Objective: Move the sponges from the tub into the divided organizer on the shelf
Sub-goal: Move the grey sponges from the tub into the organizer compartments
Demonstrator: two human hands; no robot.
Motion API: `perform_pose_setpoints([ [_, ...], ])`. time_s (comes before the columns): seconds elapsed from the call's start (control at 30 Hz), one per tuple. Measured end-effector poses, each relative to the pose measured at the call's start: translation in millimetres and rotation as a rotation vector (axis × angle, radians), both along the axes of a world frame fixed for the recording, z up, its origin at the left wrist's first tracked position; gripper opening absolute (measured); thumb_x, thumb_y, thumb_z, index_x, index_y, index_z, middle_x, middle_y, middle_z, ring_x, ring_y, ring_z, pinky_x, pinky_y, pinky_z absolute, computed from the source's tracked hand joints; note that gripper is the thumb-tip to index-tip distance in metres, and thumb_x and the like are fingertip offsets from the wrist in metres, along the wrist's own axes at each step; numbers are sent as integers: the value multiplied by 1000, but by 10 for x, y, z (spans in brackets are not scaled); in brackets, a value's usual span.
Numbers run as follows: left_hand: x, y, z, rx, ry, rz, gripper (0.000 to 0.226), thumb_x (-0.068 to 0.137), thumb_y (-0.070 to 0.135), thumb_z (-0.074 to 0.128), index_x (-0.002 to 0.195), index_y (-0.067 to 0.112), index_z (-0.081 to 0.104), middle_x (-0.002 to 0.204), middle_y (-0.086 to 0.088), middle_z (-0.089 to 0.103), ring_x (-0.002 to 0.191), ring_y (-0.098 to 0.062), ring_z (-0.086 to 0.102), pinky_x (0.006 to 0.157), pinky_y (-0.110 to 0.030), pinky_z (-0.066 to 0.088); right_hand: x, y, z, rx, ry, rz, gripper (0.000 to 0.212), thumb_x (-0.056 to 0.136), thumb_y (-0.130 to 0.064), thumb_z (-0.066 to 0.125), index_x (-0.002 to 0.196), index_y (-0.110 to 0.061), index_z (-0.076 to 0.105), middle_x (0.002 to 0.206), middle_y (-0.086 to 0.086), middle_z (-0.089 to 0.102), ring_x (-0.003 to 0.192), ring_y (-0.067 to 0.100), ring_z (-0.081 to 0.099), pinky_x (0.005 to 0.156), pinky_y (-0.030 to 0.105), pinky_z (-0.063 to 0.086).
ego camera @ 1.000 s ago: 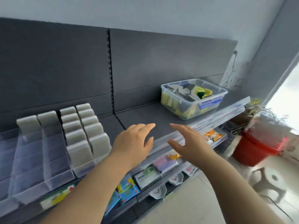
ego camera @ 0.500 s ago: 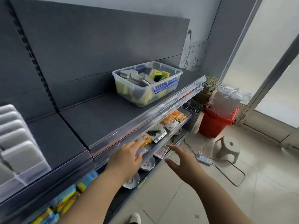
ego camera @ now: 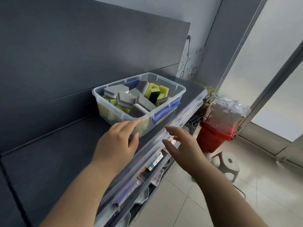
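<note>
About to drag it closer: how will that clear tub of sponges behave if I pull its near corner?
Probably light: the tub holds only foam sponges, so it should slide easily. Thin clear walls may flex. Low and wide, it's unlikely to tip.

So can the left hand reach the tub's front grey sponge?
Probably yes: the left hand is at the near corner of the tub, which has no lid, and the grey sponge lies uncovered.

Grey and yellow-green sponges (ego camera: 139,97), clear blue-latched tub (ego camera: 165,110), red bucket (ego camera: 214,136), dark-grey shelf (ego camera: 54,153)
</note>
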State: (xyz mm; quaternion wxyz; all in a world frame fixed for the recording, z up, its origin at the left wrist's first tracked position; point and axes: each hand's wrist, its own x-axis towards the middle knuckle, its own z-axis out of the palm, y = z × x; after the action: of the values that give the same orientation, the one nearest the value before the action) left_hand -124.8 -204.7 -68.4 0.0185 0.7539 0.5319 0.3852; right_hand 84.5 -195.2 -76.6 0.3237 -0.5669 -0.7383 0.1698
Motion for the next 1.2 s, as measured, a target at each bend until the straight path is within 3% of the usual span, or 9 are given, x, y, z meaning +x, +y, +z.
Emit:
perform_pose_setpoints([
  [0.27,-230,600,37,72,-5,31,39,83,10,64,122,12,59,106,-1,64,101,-20,58,75,-32,52,-139,771,125,185,214,-13,37,85,-24,62,117,-39,51,109,-19,55,102,0,56,89,21,46],
  [0.4,-352,905,80,85,-12,108,35,88,16,55,122,13,58,110,-1,63,105,-19,56,80,-30,49,-181,1315,198,188,235,32,35,86,-21,61,115,-37,53,110,-13,57,102,-1,55,87,13,44],
  [0.5,-377,1103,103,83,-3,180,32,90,16,55,121,12,58,110,0,62,105,-15,54,83,-22,44,-255,1773,245,171,242,104,38,85,-20,63,118,-36,53,105,-25,53,99,-4,56,81,5,43],
  [0.6,-360,1302,143,62,-19,267,34,87,18,54,121,13,59,108,3,61,103,-9,51,84,-21,42,-365,2272,311,76,143,244,38,85,-25,63,120,-37,52,109,-23,53,100,-1,55,82,11,42],
  [0.7,-278,1496,174,32,-63,362,37,84,13,58,120,13,60,110,5,60,102,-8,52,84,-21,42,-428,2748,349,-77,-124,439,47,84,-31,64,127,-38,46,125,-11,51,109,6,50,93,26,45],
  [0.87,-105,1777,141,-49,-69,500,38,85,12,60,122,17,59,112,7,59,106,-5,52,91,-17,39,-475,3312,278,-289,-411,742,66,76,-40,69,134,-43,36,134,-9,43,118,12,46,92,25,39],
  [0.97,6,1907,120,-83,-71,599,38,85,12,60,122,18,59,114,6,59,106,-8,54,90,-24,41,-536,3437,204,-351,-423,934,70,69,-47,73,130,-43,39,116,-14,52,102,7,51,86,23,42],
  [1.07,128,1970,106,-135,-51,677,35,86,15,59,120,21,61,117,7,58,107,-9,54,88,-25,42,-535,3546,204,-290,-395,1009,59,67,-46,73,120,-40,50,94,-18,51,83,-1,51,74,18,43],
  [1.2,267,1965,136,-185,-39,752,30,87,19,57,116,26,63,113,15,56,104,-5,53,86,-22,41,-386,3724,353,-355,-336,1063,48,64,-51,73,108,-47,54,92,-24,50,82,-7,53,69,11,44],
])
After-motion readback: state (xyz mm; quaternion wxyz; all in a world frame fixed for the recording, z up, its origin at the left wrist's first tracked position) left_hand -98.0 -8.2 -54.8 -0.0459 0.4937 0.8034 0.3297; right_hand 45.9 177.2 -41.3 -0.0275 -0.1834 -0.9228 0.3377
